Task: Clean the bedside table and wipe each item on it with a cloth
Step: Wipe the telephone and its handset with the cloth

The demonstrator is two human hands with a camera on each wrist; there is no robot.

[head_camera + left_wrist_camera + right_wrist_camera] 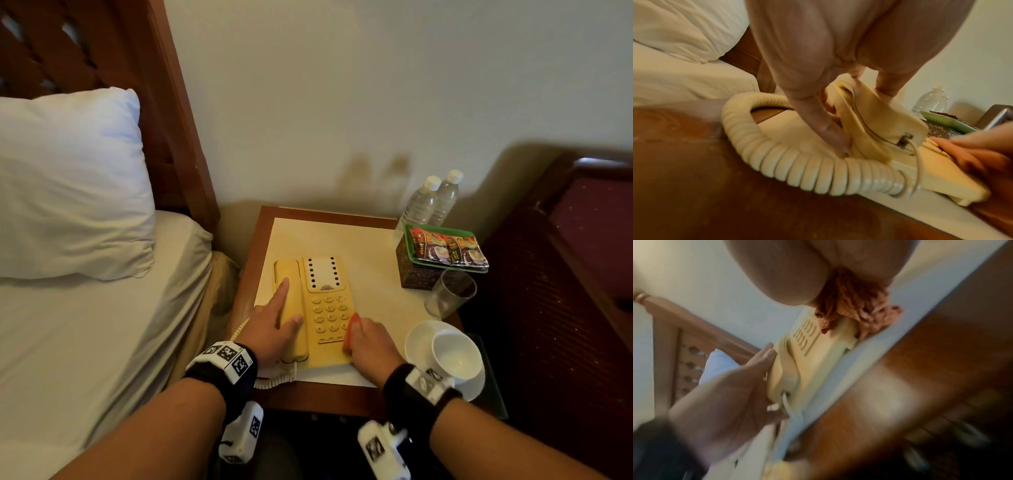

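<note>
Close by, beside the bed (102, 325): a cream phone (329, 308) lies on the counter (376, 253), near its front edge. Left hand (274, 329) rests on the handset (291, 301), index finger stretched along it, thumb against the inner side, other fingers down the outer side; straight, not curled. Right hand (371, 346) holds a bunched orange cloth (352, 329), fingers curled round it, pressing it on the phone's right edge by the keypad. Coiled cord (797, 162) loops off the front left corner. Right side of the counter: cup on saucer (455, 356), glass (452, 291), box with sachet tray (442, 253), two water bottles (431, 202) at the back. Pillow (68, 181) on the bed.
</note>
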